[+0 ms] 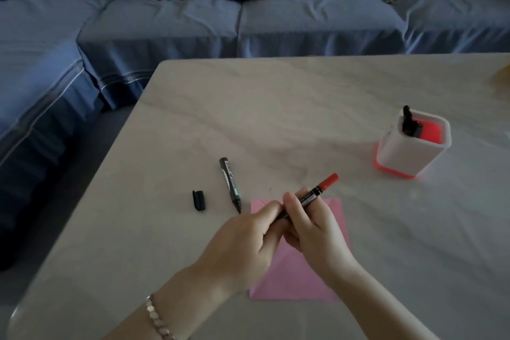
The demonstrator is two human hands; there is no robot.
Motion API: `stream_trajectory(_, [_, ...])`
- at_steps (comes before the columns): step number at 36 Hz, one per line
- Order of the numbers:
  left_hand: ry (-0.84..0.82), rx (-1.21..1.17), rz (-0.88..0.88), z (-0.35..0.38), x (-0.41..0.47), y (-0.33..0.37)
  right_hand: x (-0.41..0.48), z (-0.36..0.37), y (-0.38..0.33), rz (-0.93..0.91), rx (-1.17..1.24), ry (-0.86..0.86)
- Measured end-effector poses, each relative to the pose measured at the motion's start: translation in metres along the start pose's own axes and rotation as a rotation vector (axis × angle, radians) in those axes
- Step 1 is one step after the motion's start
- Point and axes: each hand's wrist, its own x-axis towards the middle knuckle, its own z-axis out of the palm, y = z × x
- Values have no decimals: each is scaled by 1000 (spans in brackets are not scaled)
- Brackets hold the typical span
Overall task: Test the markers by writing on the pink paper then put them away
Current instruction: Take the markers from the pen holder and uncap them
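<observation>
At the left of the group, a loose black cap (198, 200) lies on the counter (276, 119). Just right of it lies an uncapped black marker (230, 185), its tip pointing toward the bottom of the frame and ending just beside the upper left corner of the pink paper (289, 284). The paper lies flat in the lower middle of the frame, partly hidden under both hands.

The left hand (242, 246) comes in from the lower left with a bracelet (154, 317) on its wrist. Its fingers are curled and pinch the lower end of the red marker (317, 192). The right hand (311, 229) comes from the lower right and wraps its fingers around the barrel, thumb on top. The marker slants up to the right above the paper, its red end free of both hands. Whether the lower end carries a cap cannot be told, as the fingers cover it.

Judging by this, the step in hand is opening or closing the red marker at the end the left hand holds. The next move calls for a straight pull or push along the barrel while the right hand holds firm.

Well apart, at the right of the frame, a white holder (414, 149) with a red inside stands upright on the counter. One dark marker (408, 121) is already in it.
</observation>
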Motion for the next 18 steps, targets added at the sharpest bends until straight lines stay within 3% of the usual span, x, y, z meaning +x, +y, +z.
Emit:
stream_trajectory(7, [-116,-286,-130,-3,-4,-1,-6,-5,-6,1,117,-72])
stream_trajectory(10, [-183,-225,-149,-5,-7,-4,-3,-4,-6,-9,53,-32])
stream_trajectory(14, [-53,-225,-351,-13,-8,-19,19,-13,-6,79,30,94])
stream_trajectory(18, [125,-245,-506,-26,-16,-50,50,-27,-10,393,300,53])
